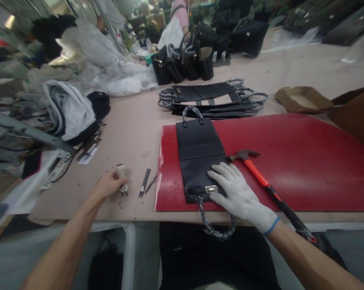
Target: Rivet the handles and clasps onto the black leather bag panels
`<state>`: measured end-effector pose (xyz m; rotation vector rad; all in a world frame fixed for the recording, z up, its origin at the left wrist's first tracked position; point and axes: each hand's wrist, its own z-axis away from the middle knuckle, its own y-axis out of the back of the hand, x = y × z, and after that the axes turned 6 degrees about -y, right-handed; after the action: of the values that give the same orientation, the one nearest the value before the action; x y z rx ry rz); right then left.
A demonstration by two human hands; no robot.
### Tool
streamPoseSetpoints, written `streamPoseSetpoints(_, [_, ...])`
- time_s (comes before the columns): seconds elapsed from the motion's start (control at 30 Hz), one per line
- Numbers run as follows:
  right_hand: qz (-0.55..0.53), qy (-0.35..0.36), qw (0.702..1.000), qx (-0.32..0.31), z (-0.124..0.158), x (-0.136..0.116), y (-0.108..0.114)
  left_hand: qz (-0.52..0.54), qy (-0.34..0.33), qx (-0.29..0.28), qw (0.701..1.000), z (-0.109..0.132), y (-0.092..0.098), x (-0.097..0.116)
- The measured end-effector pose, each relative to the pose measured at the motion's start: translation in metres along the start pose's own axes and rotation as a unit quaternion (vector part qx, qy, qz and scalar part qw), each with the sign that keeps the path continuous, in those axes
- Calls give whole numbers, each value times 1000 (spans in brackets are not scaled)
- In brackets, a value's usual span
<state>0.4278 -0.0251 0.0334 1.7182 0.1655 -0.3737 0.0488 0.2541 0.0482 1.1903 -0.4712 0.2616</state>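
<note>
My left hand [107, 185], bare, has its fingers closed around a small tool wrapped in off-white material [121, 173], with short dark prongs at its lower end. It is over the table, left of a dark flat blade [144, 183] and a thin metal rod [151, 183]. In a white glove, my right hand [234, 189] lies flat with fingers spread on a black bag panel [200, 153]. A silver clasp plate [211, 188] shows beside the thumb. The panel has a plastic-wrapped handle at each end; the near handle [213, 231] hangs over the table edge.
The panel lies on a red mat [290, 161]. A claw hammer [257, 173] with an orange-black handle rests right of it. Behind are stacked bag panels [206, 92], finished black bags [182, 66] and a cardboard tray [302, 100]. Plastic wrapping [109, 72] piles at the left.
</note>
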Motion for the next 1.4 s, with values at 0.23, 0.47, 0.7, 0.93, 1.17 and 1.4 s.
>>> streamPoseSetpoints(0.23, [-19, -4, 1000, 7, -1, 0, -2, 479, -151, 84, 861, 67, -43, 51])
streamPoseSetpoints(0.47, [-21, -5, 1000, -1, -1, 0, -2, 431, -299, 54, 850, 99, -133, 88])
streamPoseSetpoints(0.7, [-29, -17, 999, 0, -3, -2, -2, 357, -321, 84, 873, 103, -135, 76])
streamPoseSetpoints(0.93, [-30, -15, 999, 11, -2, -3, -2, 392, -410, 130, 813, 117, -150, 103])
streamPoseSetpoints(1.17, [-31, -13, 999, 7, -1, -2, -2, 394, -440, 124, 797, 122, -161, 114])
streamPoseSetpoints(1.4, [-37, -7, 999, 18, -1, -2, -3, 391, -447, 109, 797, 121, -165, 112])
